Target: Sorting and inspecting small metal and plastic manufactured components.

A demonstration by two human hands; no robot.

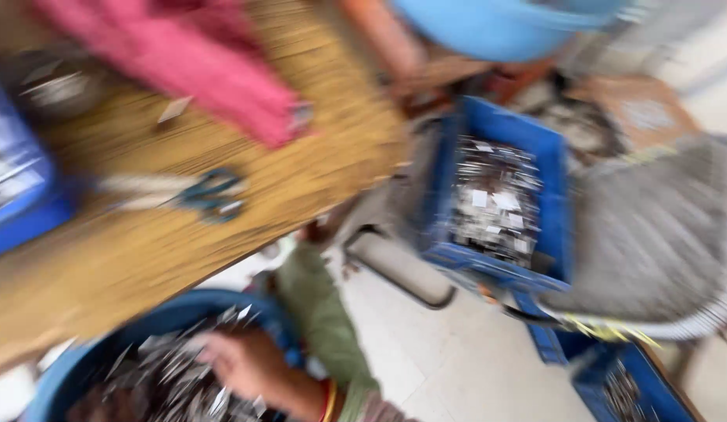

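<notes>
The whole view is blurred by motion. My left hand (250,363) reaches from the bottom edge into a round blue tub (156,312) filled with shiny silvery scraps (164,379). Its fingers curl down among the scraps, and the blur hides whether they grip any. Red and yellow bangles (328,400) circle the wrist, and a green cloth (320,312) lies beside the arm. My right hand is not visible.
A wooden table (144,234) carries scissors (211,194), a pink cloth (215,66) and a blue box (19,184). On the floor stand a blue crate of silvery scraps (500,199), another blue crate (629,383) and a grey sack (652,234). A light blue tub (496,27) is at the top.
</notes>
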